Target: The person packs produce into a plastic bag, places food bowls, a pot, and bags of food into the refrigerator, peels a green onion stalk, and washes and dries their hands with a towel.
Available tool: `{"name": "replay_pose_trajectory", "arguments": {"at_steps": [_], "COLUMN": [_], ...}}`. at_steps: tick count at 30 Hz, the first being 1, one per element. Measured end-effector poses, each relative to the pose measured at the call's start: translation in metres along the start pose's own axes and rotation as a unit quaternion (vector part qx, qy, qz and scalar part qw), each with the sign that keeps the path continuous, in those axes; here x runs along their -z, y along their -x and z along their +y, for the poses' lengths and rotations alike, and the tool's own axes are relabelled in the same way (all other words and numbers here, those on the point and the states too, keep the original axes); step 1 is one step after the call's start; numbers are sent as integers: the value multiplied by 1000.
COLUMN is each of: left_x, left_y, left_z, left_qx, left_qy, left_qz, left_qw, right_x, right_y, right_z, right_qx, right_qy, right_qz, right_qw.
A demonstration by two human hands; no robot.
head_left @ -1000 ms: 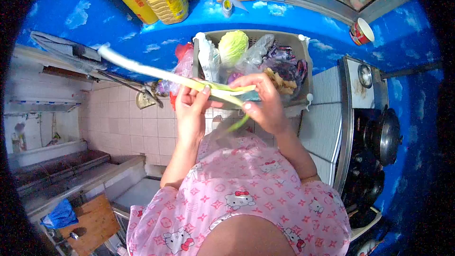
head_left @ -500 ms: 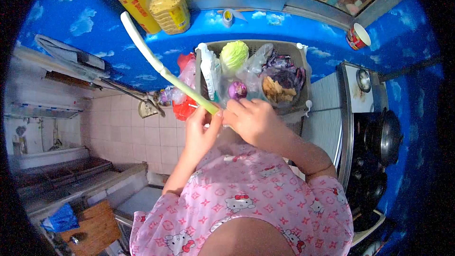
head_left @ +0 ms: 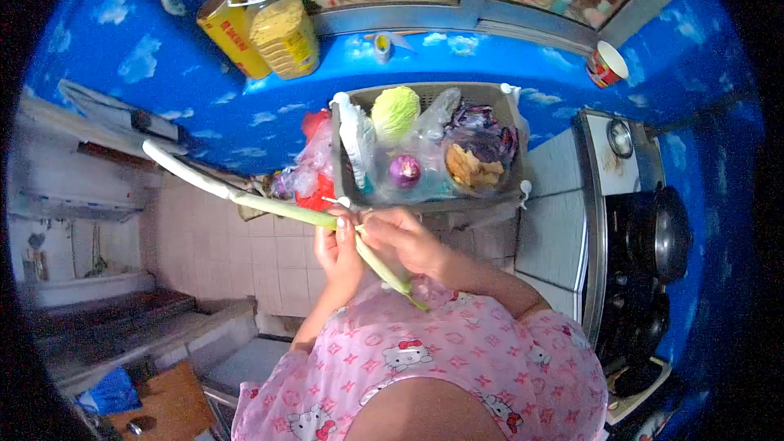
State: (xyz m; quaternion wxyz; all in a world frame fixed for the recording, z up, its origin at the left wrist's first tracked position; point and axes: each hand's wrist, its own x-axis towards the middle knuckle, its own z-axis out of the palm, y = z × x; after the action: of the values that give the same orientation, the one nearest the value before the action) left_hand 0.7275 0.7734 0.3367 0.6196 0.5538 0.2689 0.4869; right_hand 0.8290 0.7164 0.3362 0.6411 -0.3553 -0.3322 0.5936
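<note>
A long green onion (head_left: pixel 282 207), white at its far end and pale green near me, reaches out to the left. My left hand (head_left: pixel 340 253) is closed around its green end. My right hand (head_left: pixel 404 241) pinches at the same end, fingertips touching my left fingers. From between the hands a pale green leaf piece (head_left: pixel 382 265) hangs down toward my shirt. Whether it is still joined to the stalk is hidden by the fingers. Just beyond the hands stands a grey basket (head_left: pixel 347 181) with a cabbage (head_left: pixel 396 113) and a purple onion (head_left: pixel 404 171).
The basket also holds dark purple leaves (head_left: pixel 483 126) and a brown crumpled item (head_left: pixel 474 170). Red and clear plastic bags (head_left: pixel 314 163) hang at its left. An oil jug (head_left: pixel 283 33) stands on the ledge. Right is a stove with a black pot (head_left: pixel 671 233).
Both hands have come down closer to my body. The green onion has swung flatter toward the left, and the hanging leaf piece now shows below the hands.
</note>
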Motion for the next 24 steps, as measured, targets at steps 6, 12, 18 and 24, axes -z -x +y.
{"name": "replay_pose_trajectory", "arguments": {"at_steps": [6, 12, 18, 24], "left_x": [10, -4, -14, -20], "left_y": [-20, -13, -10, -21], "left_z": [8, 6, 1, 8], "left_qx": [82, 14, 96, 183], "left_qy": [-170, -237, -84, -63], "left_qz": [-126, -113, -151, -265], "left_qw": [974, 965, 980, 945], "right_x": [20, 9, 5, 40], "right_y": [-2, 10, 26, 31], "right_z": [-32, -42, -60, -55], "right_qx": [220, 263, 146, 165], "right_qy": [582, 661, 543, 390], "right_qz": [36, 119, 146, 102], "right_qw": [782, 692, 814, 900]}}
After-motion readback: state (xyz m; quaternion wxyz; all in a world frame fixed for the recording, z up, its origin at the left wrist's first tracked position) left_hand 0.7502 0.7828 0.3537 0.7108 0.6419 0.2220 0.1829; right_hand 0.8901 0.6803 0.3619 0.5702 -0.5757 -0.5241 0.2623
